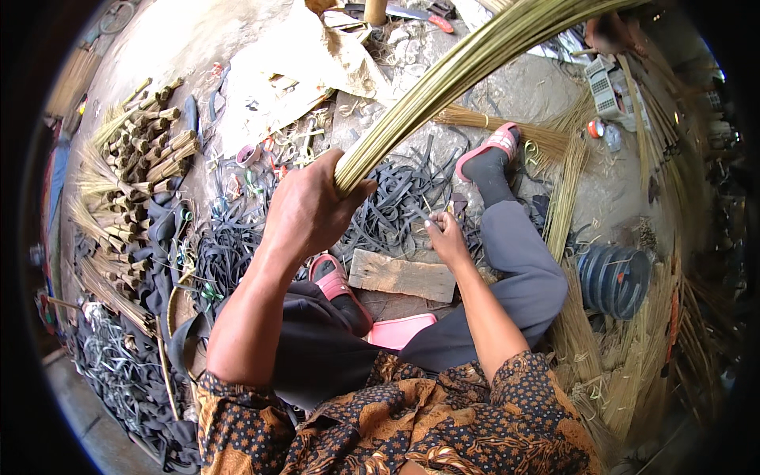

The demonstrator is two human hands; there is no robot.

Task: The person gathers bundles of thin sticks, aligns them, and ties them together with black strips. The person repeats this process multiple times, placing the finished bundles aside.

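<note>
your left hand (310,198) is wrapped around a bundle of stalks (459,87), which slants up and away from it toward two o'clock. your right hand (448,239), between three and four o'clock from the left, is pinched narrow on a thin piece (427,206) too small to identify. black strips (396,198) lie loose between your hands; a wooden board (402,275) sits at eight o'clock from your right.

Bundle pile (158,149) left, container (613,281) right, board (402,275) between
</note>
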